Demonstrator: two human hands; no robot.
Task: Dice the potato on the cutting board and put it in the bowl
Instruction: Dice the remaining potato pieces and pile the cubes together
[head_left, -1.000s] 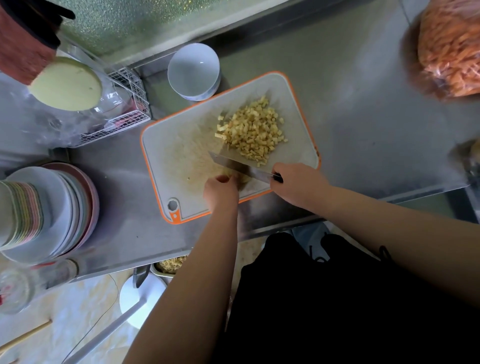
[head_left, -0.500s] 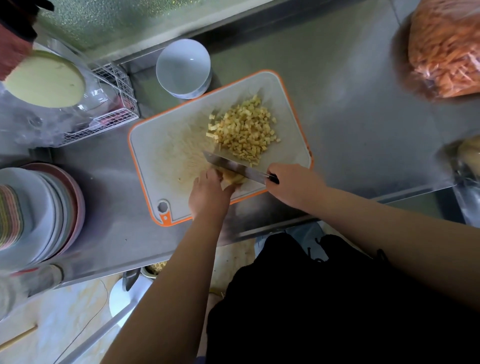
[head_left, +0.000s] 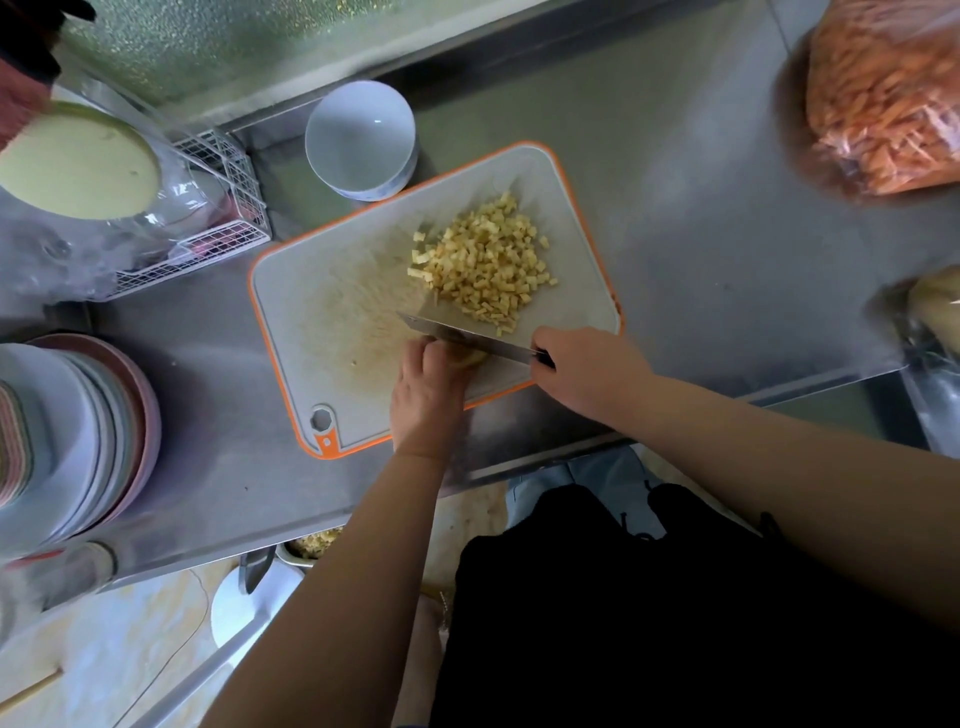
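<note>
A grey cutting board with an orange rim lies on the steel counter. A heap of diced potato covers its far right part. My left hand holds down the uncut potato piece at the board's near edge, fingers curled over it. My right hand grips the black handle of a knife, whose blade lies across the potato piece just beyond my left fingers. An empty white bowl stands just past the board's far edge.
A stack of plates sits at the left. A wire rack with plastic-wrapped items stands at far left. A bag of shredded carrot lies at far right. The counter's front edge runs close below the board.
The view has shifted slightly. The knife blade has stayed beside my left fingers, which have moved a little forward over the potato piece.
</note>
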